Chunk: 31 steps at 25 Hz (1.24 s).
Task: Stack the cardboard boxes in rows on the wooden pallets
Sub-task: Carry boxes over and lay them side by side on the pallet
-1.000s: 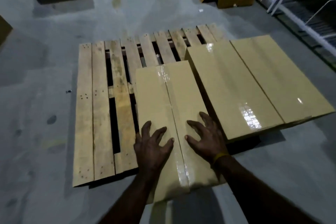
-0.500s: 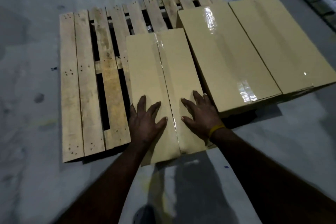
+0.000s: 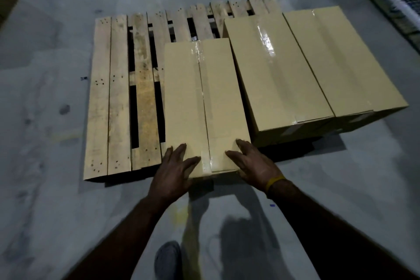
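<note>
Your pallet lies on the floor, two long boxes side by side on its right. A third box rests beside them; your left hand and right hand press its near end, fingers spread flat.

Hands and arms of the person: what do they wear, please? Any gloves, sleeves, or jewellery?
Both hands are bare, with no gloves. The left hand carries nothing on the wrist or fingers that the picture shows. The right hand has a thin yellow band around its wrist. Both forearms are uncovered as far as the frame reaches; no sleeve is visible. No watch or ring can be seen.
</note>
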Motion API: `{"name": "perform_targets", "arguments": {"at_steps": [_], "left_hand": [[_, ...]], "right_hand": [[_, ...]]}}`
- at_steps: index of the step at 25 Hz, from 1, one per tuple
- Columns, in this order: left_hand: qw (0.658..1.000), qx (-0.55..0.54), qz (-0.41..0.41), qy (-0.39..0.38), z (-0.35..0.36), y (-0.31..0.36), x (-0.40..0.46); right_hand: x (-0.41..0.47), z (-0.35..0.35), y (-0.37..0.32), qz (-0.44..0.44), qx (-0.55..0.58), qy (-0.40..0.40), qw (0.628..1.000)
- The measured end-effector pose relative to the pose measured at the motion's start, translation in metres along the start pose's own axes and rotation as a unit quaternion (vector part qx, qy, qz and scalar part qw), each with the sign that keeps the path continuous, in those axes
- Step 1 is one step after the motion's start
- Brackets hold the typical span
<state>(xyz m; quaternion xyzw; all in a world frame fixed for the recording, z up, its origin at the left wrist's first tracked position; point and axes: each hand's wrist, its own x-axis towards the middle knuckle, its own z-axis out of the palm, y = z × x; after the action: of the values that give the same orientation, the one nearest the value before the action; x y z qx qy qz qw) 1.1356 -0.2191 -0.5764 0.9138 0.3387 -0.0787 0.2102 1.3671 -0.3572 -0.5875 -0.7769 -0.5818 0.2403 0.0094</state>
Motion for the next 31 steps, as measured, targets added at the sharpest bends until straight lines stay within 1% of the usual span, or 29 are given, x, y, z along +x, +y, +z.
{"name": "perform_targets", "arguments": {"at_steps": [3, 5, 7, 8, 11, 12, 14, 17, 20, 21, 22, 24, 27, 31], "left_hand": [[1.0, -0.009, 0.005, -0.008, -0.004, -0.001, 0.006], [1.0, -0.018, 0.009, -0.01, -0.006, -0.004, 0.011], [1.0, -0.016, 0.022, 0.002, -0.007, -0.003, 0.017], [1.0, -0.015, 0.024, 0.008, -0.007, 0.0, 0.022], [1.0, -0.014, 0.013, 0.016, -0.008, 0.014, 0.038], [1.0, -0.014, 0.011, 0.016, -0.008, 0.017, 0.043], [1.0, -0.015, 0.005, 0.015, -0.007, 0.018, 0.049], [1.0, -0.021, 0.006, 0.019, -0.009, 0.014, 0.052], [0.999, -0.022, 0.009, 0.021, -0.018, 0.015, 0.059], [1.0, -0.016, 0.008, 0.016, -0.021, 0.015, 0.062], [1.0, -0.013, 0.008, 0.01, -0.023, 0.014, 0.067], [1.0, -0.012, 0.016, 0.005, -0.027, 0.01, 0.076], [1.0, -0.005, 0.022, 0.001, -0.029, 0.004, 0.086], [1.0, 0.005, 0.022, 0.003, -0.032, 0.001, 0.094]], "right_hand": [[0.001, 0.009, 0.01, 0.005, 0.036, 0.028, 0.999], [0.003, 0.015, 0.021, 0.01, 0.048, 0.032, 0.998], [0.006, 0.014, 0.032, 0.021, 0.101, 0.036, 0.994], [0.009, 0.013, 0.037, 0.012, 0.11, 0.044, 0.993], [0.016, 0.009, 0.049, 0.03, 0.098, 0.084, 0.991], [0.016, 0.005, 0.051, 0.046, 0.083, 0.101, 0.99], [0.017, 0.0, 0.051, 0.044, 0.038, 0.133, 0.989], [0.022, -0.004, 0.055, 0.016, 0.0, 0.125, 0.992], [0.025, -0.008, 0.061, 0.046, 0.007, 0.132, 0.99], [0.026, -0.008, 0.064, 0.043, 0.02, 0.137, 0.989], [0.028, -0.01, 0.066, 0.033, 0.009, 0.131, 0.991], [0.032, -0.017, 0.067, 0.042, 0.003, 0.123, 0.991], [0.039, -0.024, 0.064, 0.047, -0.022, 0.136, 0.989], [0.044, -0.026, 0.065, 0.04, -0.011, 0.151, 0.988]]}}
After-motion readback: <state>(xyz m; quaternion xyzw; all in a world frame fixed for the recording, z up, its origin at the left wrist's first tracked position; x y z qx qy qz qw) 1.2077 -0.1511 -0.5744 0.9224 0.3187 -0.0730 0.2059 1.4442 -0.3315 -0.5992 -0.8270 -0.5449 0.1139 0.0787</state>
